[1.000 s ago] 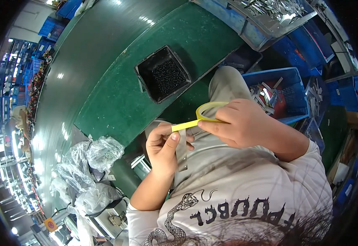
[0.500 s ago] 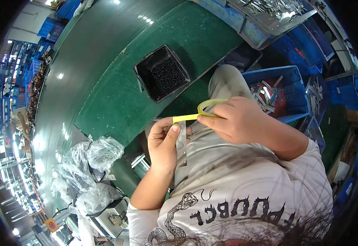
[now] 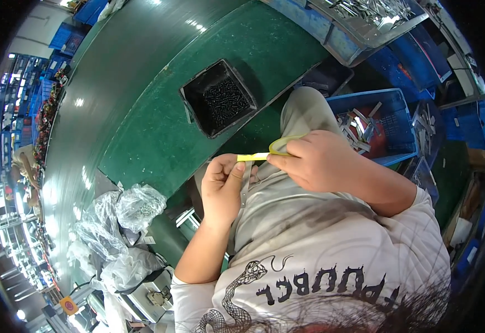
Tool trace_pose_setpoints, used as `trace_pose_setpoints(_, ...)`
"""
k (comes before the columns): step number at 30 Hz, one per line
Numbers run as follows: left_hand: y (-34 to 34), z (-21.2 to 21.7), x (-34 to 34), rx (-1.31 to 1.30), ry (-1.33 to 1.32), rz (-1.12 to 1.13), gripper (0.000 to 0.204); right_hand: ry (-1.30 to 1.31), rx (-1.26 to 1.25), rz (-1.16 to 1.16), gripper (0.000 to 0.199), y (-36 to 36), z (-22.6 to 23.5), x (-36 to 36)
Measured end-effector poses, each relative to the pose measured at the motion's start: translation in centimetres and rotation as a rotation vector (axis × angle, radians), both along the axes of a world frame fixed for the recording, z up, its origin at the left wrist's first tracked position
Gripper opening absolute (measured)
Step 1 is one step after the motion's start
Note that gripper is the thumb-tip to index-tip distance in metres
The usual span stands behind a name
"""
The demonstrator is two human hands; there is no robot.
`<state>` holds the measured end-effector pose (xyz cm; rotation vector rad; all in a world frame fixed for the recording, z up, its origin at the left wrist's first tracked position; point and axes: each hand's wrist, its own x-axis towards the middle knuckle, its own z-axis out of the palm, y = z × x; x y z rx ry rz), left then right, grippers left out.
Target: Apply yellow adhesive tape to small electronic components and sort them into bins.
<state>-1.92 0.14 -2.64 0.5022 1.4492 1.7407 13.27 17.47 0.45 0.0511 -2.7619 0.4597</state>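
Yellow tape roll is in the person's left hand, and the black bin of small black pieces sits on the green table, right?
Not quite: the head view shows the yellow tape roll in the right hand, not the left hand. The black bin of small black pieces does sit on the green table.

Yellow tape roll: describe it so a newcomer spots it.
Find the green table, then the right hand below its edge. It holds the tape roll, a ring with tape running to the left hand. Bright yellow sets it apart from the grey metal strip.
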Motion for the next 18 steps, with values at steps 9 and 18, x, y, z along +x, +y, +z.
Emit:
trace_pose_setpoints(9,0.3,-0.8,0.5,-0.084,0.055,0.019,0.009,-0.079,0.017,-0.011,0.035,-0.7,0.0,-0.2)
trace_pose_setpoints(18,0.5,-0.8,0.5,-0.077,-0.118,0.062,0.008,-0.068,-0.002,-0.023,0.035,-0.9,-0.4,-0.4)
